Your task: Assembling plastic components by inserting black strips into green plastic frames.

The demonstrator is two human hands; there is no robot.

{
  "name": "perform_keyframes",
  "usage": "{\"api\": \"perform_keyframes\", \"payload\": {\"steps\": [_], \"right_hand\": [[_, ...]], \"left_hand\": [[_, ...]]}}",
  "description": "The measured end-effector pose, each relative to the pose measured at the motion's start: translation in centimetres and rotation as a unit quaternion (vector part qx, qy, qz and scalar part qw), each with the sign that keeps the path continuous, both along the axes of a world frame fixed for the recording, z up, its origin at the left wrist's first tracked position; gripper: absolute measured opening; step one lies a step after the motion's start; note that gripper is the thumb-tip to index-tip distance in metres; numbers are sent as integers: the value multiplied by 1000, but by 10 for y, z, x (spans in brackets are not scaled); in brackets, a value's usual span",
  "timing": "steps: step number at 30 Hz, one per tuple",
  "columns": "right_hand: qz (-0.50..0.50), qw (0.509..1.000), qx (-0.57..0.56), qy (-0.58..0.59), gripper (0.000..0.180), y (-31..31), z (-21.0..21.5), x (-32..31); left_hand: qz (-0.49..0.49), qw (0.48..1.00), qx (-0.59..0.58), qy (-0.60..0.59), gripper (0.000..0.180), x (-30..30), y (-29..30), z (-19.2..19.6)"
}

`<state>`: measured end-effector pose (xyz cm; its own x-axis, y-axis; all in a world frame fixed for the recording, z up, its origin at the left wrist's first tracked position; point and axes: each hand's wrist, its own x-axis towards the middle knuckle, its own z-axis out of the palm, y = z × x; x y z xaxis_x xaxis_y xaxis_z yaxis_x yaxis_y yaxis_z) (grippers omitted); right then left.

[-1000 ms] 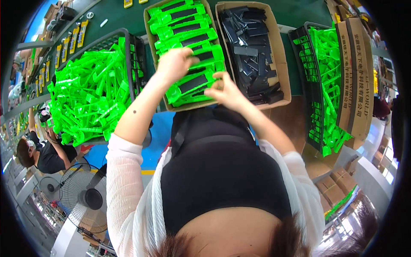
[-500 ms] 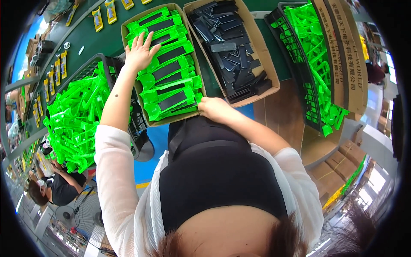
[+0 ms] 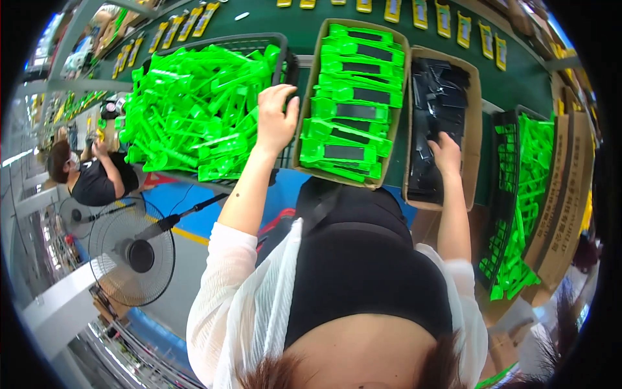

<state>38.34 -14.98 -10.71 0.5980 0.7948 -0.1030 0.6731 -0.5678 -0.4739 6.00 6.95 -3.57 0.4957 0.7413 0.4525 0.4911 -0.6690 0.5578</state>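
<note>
My left hand [image 3: 277, 120] hovers at the right edge of the black crate [image 3: 282, 65], fingers curved, thumb apart, with nothing visible in it. Bright green plastic pieces [image 3: 194, 110] are heaped in that crate. Right of this hand, a cardboard box [image 3: 315, 71] holds rows of green plastic holders [image 3: 340, 133] with dark flat plates [image 3: 355, 111] in them. My right hand [image 3: 447, 155] reaches into a second cardboard box [image 3: 474, 97] of black flat pieces [image 3: 440, 84]. Its thumb and forefinger are apart over the pieces; its other fingers are partly hidden.
Another black crate [image 3: 505, 162] of green pieces stands at the right, beside a folded brown carton [image 3: 560, 194]. Small yellow packs [image 3: 392, 10] line the far side of the green table [image 3: 259, 26]. At left are a standing fan [image 3: 139, 256] and a seated person [image 3: 97, 178].
The view has turned. My left hand has left the green holders and moved left toward the crate. My right hand has gone from the holder box's near corner into the box of black pieces.
</note>
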Motion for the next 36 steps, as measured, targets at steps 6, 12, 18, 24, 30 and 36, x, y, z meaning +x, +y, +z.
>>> {"api": "perform_keyframes", "payload": {"steps": [6, 12, 18, 24, 30, 36], "right_hand": [[-85, 981, 92, 146, 24, -4, 19, -18], [-84, 984, 152, 41, 22, 17, 67, -44], [-89, 802, 271, 524, 15, 21, 105, -73], [-86, 730, 294, 611, 21, 26, 113, -83], [-78, 725, 343, 593, 20, 31, 120, -90], [-68, 708, 337, 616, 10, 49, 118, -106]], "left_hand": [[157, 983, 21, 90, 20, -76, 65, -17], [72, 943, 107, 306, 44, -49, 126, -30], [160, 902, 120, 381, 41, -54, 130, -1], [240, 918, 147, 279, 26, -106, 152, 30], [166, 876, -248, -379, 11, -90, 83, 52], [-182, 364, -724, -557, 22, 0, -59, 5]]}}
